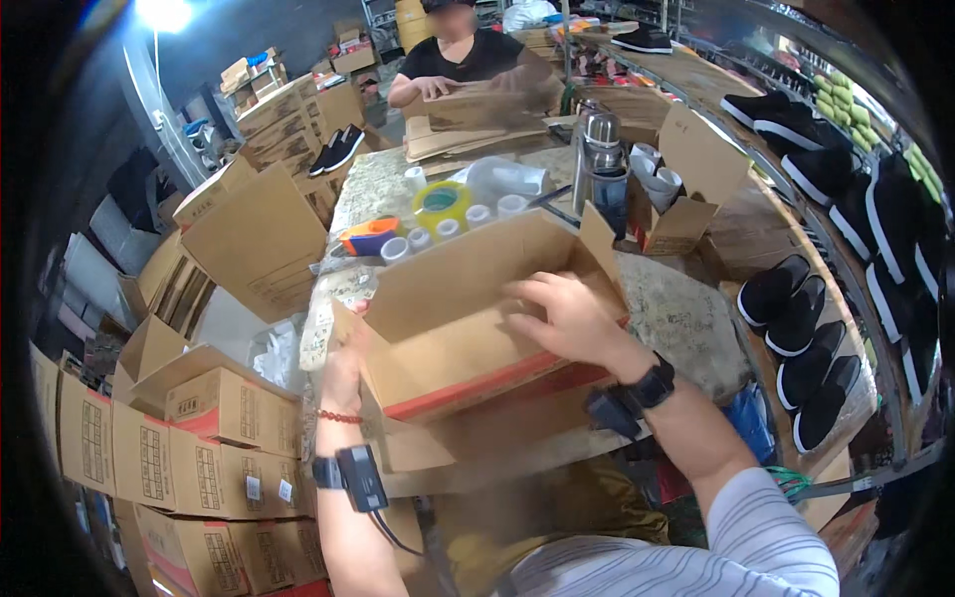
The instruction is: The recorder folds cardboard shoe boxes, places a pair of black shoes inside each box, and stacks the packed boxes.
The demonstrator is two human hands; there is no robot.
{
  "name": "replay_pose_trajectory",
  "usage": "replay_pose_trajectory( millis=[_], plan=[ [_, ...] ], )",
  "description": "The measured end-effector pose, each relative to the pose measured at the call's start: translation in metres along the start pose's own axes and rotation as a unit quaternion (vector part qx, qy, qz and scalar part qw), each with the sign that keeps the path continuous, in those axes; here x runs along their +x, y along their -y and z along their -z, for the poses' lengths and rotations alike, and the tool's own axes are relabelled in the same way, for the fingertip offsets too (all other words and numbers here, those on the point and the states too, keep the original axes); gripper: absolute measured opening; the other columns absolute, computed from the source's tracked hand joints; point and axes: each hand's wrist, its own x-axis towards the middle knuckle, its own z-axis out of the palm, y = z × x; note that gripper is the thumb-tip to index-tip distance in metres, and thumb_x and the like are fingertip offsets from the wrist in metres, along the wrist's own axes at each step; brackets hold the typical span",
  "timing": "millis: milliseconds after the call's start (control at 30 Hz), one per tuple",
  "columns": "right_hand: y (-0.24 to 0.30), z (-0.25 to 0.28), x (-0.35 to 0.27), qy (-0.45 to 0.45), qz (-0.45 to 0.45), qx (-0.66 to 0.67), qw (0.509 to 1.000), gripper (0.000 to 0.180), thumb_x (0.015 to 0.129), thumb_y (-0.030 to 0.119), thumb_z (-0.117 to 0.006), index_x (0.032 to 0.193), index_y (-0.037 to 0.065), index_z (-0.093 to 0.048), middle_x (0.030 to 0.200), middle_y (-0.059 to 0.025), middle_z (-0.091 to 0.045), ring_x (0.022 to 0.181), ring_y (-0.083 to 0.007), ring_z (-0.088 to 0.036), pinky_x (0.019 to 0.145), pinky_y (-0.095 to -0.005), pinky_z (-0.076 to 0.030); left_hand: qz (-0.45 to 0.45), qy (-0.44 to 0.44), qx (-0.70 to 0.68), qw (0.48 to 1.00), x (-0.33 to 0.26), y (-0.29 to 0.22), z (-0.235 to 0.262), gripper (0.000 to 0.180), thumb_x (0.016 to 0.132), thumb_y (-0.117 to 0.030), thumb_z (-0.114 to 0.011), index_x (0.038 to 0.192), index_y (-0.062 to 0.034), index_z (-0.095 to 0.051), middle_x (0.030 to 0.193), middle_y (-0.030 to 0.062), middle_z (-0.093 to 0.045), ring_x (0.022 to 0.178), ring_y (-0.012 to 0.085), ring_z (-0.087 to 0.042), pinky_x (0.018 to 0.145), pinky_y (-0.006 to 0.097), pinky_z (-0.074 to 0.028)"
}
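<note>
From where I stand, the long open carton [453, 284] sits between the worker's two hands, at the near side of the table, and its own walls hide its underside, so I can't tell how squarely it rests. The left hand [343, 373] is at the carton's left end; its fingers are mostly out of sight there, so I can't tell how tightly they close. The right hand [572, 313] hangs over the carton's opening, fingers loosely bent and apart, blurred, with nothing visible in them; whether a fingertip touches cardboard I can't make out. Beyond the carton, a co-worker [468, 62] in a black top is cut off by the top of my view, hands blurred over brown cardboard. The table [686, 323] right of the carton is pale, mottled and scribbled on; left of the carton, printed cartons [239, 408] stack up in a crowded, dim room. Just behind the carton I count six white rolls [395, 249], one yellow-green tape roll [423, 204] and one orange-and-blue tool [370, 239]. Farther back to its right stands one steel flask [601, 149]. To the carton's right, four black shoes [796, 318] line the shelf's near end; two more shoes [338, 149] lie beyond its left end.
</note>
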Motion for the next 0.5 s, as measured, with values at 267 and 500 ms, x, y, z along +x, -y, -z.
replay_pose_trajectory(
  millis=[267,500],
  plan=[
    [-0.027,0.028,0.003,-0.378,0.11,-0.097,0.914,0.014,0.089,0.016,-0.059,0.08,0.005,-0.064,0.098,-0.011,-0.061,0.09,-0.0183,-0.057,0.075,-0.0325,-0.047,-0.074,-0.061,0.415,0.904,0.001,0.004,-0.019,0.094,0.058,0.0,-0.081,0.136,-0.0015,-0.029,0.129,0.018,-0.044,0.119,0.0267,-0.045,0.099,0.038,-0.04],
    [-0.057,0.006,-0.008,-0.073,-0.068,0.234,0.967,0.07,0.08,0.027,-0.071,0.137,0.004,-0.038,0.124,-0.0214,-0.047,0.121,-0.0298,-0.044,0.105,-0.0363,-0.033,-0.2,-0.001,0.313,0.929,-0.003,0.029,0.038,0.061,0.071,0.004,-0.069,0.127,-0.0084,-0.047,0.127,0.0085,-0.048,0.112,0.0217,-0.05,0.101,0.036,-0.037]
  ],
)
